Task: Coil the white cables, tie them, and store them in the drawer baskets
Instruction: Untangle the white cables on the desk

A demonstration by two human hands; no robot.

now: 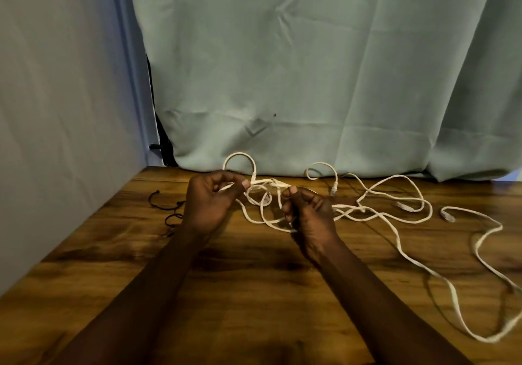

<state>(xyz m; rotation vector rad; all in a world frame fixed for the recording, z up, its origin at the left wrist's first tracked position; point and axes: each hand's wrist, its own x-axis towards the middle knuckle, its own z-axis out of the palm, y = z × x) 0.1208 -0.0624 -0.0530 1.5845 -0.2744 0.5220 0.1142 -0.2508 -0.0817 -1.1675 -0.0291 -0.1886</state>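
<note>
Two hands are showing in the middle of the head view. The left hand (210, 203) is curling its fingers and pinching one strand of the white cables (348, 209) between thumb and fingertip. The right hand (309, 215), just beside it, is also curling and gripping some strands, with its thumb pressing on top. Both hands are holding the cables a little above the table (254, 294). The cables are lying in one loose, messy tangle that is running from the middle of the frame out to the right edge and down to the lower right. The strands are crossing each other so much that I cannot tell how many cables there are. Four plug ends (334, 190) are showing: one just above the left hand and three to the right of the right hand. Thin black ties (172, 219) are lying on the table left of the left hand; at least two are showing, but they are too small to count well. One pale green curtain (310, 68) is hanging behind the table, and one plain wall (56, 110) is filling the left side.
</note>
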